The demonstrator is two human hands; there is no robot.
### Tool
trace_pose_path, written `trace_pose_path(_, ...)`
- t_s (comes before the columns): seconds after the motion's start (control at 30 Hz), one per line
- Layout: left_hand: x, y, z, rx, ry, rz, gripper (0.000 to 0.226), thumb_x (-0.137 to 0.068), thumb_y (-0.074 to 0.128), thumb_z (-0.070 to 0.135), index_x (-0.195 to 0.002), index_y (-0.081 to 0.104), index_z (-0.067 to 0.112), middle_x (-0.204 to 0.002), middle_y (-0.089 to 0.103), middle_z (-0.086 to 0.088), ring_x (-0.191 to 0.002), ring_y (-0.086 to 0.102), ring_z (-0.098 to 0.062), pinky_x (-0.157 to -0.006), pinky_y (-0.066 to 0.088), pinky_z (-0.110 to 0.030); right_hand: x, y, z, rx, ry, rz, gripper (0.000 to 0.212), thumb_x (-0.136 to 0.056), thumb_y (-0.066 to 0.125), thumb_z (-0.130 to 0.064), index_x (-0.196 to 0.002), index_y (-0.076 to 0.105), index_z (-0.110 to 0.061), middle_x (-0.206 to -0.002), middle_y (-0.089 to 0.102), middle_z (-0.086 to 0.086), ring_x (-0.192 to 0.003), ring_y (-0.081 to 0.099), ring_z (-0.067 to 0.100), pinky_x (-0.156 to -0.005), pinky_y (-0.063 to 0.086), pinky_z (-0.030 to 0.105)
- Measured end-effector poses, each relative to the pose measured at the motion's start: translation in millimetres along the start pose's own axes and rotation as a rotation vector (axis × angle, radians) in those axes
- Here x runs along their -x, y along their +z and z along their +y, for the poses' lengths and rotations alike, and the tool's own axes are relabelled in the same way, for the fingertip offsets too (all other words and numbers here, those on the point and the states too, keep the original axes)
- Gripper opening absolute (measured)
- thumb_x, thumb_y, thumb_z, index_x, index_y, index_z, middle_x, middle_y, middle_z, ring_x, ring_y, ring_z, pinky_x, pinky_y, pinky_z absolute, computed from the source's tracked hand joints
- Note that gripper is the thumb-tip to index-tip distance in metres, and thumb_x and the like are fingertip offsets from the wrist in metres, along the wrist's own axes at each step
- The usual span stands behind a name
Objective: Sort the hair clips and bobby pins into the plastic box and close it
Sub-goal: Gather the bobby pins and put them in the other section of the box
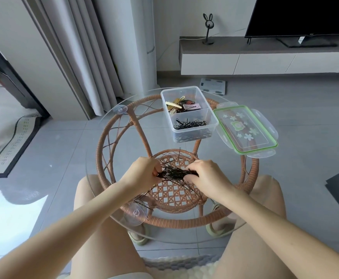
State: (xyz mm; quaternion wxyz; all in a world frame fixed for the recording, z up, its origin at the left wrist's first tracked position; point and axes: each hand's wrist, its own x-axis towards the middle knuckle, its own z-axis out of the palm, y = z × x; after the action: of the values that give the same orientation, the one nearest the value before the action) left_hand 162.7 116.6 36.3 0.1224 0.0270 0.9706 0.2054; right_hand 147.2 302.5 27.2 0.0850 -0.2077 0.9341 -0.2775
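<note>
Both bare hands are on it right now: the left grip point(144, 172) and the right grip point(207, 174) are each clenched around opposite ends of one black bundle of bobby pins point(174, 174), fingers curled in, just above the middle of the bench point(124, 125) toward its near edge. A single pin point(179, 156) sticks up just beyond the bundle, and a few loose pins point(142, 200) lie scattered by the near-left edge.

Out at the far edge sits the clear plastic box point(179, 89), lid off. Its far compartment holds the hair clips point(182, 106), and its near one holds a dark pile of pins point(190, 124). The lid point(245, 127), green-rimmed with a flower print, lies flat just beside the box at the right edge, hanging a little over it.

The bench is a round glass top on a rattan frame point(104, 150), and a woven lower shelf point(174, 192) shows through the glass under the hands. Clear suction cups point(119, 109) sit under the glass.

Around us there's a grey tiled floor point(305, 117), pale curtains point(74, 47) on the left and a patterned rug point(9, 141). A bathroom scale point(213, 85) lies on the floor beyond the bench. A dark television point(305, 15) and a rabbit-eared stand point(208, 27) are on the low cabinet point(265, 61).
</note>
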Motion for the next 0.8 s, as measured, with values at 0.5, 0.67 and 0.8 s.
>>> trace_pose_path(0.5,-11,-40,-4,0.214,-0.021,0.105,0.018,-0.075,0.072,0.012,-0.093,0.072,0.01,-0.078,0.069,0.001,-0.065,0.061,-0.006,-0.063,0.049,-0.006,-31,-83,7,-0.135,0.003,0.061,0.012,-0.081,0.068,-0.016,-0.091,0.074,-0.012,-0.08,0.071,-0.005,-0.066,0.062,0.0,-0.064,0.045,0.012)
trace_pose_path(0.67,-16,-58,-1,0.303,-0.02,0.147,0.011,-0.074,0.074,0.014,-0.084,0.071,0.018,-0.069,0.066,0.008,-0.058,0.059,0.003,-0.057,0.046,-0.006,-79,-117,7,0.008,-0.047,0.113,0.01,-0.081,0.067,-0.016,-0.084,0.073,-0.009,-0.081,0.073,0.01,-0.072,0.064,0.025,-0.071,0.049,0.035)
trace_pose_path(0.8,-25,-73,4,0.395,-0.013,0.196,0.011,-0.073,0.075,0.013,-0.081,0.071,0.02,-0.067,0.067,0.012,-0.052,0.059,0.006,-0.052,0.045,-0.001,-126,-111,3,0.254,-0.136,-0.043,0.016,-0.081,0.066,-0.021,-0.089,0.072,-0.008,-0.088,0.072,0.011,-0.084,0.064,0.027,-0.081,0.05,0.041)
